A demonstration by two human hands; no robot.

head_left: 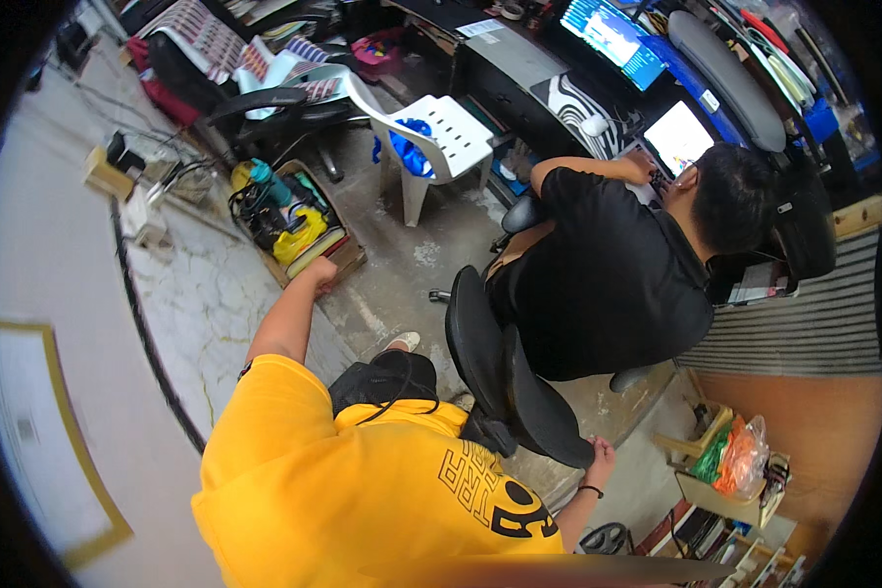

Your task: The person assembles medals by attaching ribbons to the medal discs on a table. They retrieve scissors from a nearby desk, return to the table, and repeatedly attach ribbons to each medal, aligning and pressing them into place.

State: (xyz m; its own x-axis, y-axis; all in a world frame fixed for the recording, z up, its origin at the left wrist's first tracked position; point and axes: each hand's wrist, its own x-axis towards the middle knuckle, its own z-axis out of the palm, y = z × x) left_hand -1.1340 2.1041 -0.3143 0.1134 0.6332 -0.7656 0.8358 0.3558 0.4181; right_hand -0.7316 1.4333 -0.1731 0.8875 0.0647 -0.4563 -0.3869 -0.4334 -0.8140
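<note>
Where a cluttered worktop (519,67) runs across the upper right, a co-worker in a black shirt (608,269) sits facing a screen, back turned to the person wearing the camera, whose yellow shirt (304,446) fills the lower part of the view. Just behind the co-worker is a black chair back (549,402), broad and curved; it looks stiff under its dark covering and part of something fairly heavy, so its outer rim seems the best place to hold. Further up, a white plastic chair (451,137) with a slotted seat stands on the floor, likely light and rigid. Left of it, at the foot of a marble-patterned surface, is an open-topped cardboard box (348,263), crammed with mixed items. Its walls would probably flex and its load shift, so it seems wiser to support it low on both sides than to tug one edge. Inside, a crumpled yellow bag (299,235) looks soft and slippery, easiest to gather in a bunch, while a teal bottle (269,183) looks firm and smooth, best taken around its body. Smallest are the person's two hands: the right hand (603,455) has its fingers curled onto the outer end of the black chair back; the left hand (319,274) is bent inward at the near edge of the cardboard box, and whether it grips anything there cannot be told.
</note>
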